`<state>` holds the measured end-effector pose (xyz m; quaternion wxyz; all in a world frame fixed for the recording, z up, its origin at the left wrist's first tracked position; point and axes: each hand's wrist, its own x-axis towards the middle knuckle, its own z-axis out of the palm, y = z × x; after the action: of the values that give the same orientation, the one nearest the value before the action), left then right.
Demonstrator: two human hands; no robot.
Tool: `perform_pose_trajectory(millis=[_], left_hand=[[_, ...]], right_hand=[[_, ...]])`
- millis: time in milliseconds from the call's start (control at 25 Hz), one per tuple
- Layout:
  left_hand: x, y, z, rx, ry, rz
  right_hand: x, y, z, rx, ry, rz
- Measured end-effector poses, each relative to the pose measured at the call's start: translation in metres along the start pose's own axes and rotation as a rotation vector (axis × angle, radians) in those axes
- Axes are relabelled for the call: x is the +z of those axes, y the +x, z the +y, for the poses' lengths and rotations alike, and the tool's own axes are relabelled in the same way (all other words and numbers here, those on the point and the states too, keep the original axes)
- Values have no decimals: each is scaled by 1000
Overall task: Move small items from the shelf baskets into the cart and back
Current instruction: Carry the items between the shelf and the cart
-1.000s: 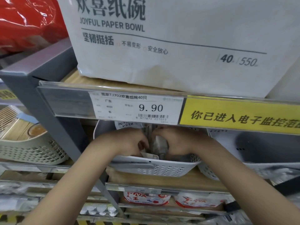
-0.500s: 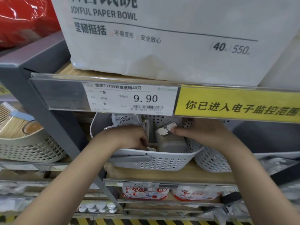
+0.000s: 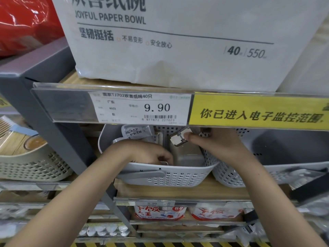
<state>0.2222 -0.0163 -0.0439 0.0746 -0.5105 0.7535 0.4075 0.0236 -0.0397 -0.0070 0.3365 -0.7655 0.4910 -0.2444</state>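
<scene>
Both hands reach into the white basket [image 3: 165, 177] on the shelf. The right hand [image 3: 211, 145] pinches a small packaged item [image 3: 178, 139] above the basket; the left hand [image 3: 142, 152], fingers curled, grips another small packet [image 3: 164, 163] inside.

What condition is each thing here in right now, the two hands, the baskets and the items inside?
Right hand: pinching a small packaged metal item, raised above the basket floor.
Left hand: fingers curled inside the basket; what it holds is hidden.
White perforated basket: upright on the shelf, holding packets.
Clear packet: leaning at the basket's back.
Neighbouring white basket: touching the first one's right side.
</scene>
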Motion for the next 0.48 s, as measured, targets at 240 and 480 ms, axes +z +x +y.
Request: perform_pose_trajectory(millis=[240,480], left_hand=[[0,-8,0,-84,52,262],[-1,-17,6,-355,429,320]], right_hand=[[1,2,7,-72,-15,46],[5,3,9,-84,138,116]])
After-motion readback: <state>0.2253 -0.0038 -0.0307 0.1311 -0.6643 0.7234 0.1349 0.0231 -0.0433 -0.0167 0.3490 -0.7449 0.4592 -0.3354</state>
